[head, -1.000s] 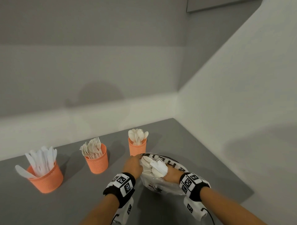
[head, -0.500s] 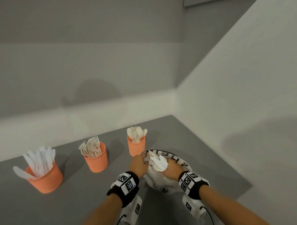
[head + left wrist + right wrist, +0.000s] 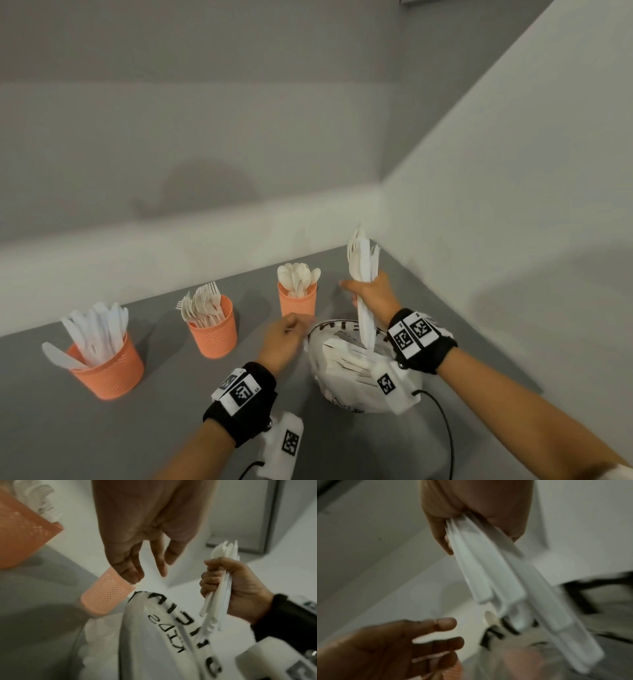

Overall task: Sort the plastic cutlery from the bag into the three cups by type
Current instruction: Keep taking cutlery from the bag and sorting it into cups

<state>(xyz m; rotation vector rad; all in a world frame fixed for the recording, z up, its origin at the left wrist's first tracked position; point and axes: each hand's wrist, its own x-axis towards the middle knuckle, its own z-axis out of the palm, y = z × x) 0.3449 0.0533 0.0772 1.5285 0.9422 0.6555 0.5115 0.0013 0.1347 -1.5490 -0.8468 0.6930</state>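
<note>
Gripping a bundle of white cutlery [image 3: 363, 270] by its middle, the right hand [image 3: 375, 295] holds it upright above the bag [image 3: 346, 387], fingers curled tight round the handles — the heads point up toward the wall corner, the handle ends hang down over the bag's mouth. Blur makes the types hard to sort out; at least one fork head seems to show at the top. The left hand [image 3: 281, 341] hovers just left of the bag with fingers loosely spread, holding nothing as far as the wrist views show. The bag lies on the grey counter [image 3: 164, 431], white with black lettering, more cutlery visible inside it.

Three orange mesh cups stand in a row on the counter: the knife cup [image 3: 109, 368] farthest left, the fork cup [image 3: 214, 327] in the middle, the spoon cup [image 3: 297, 301] just behind the bag — each already filled with its own kind.
</note>
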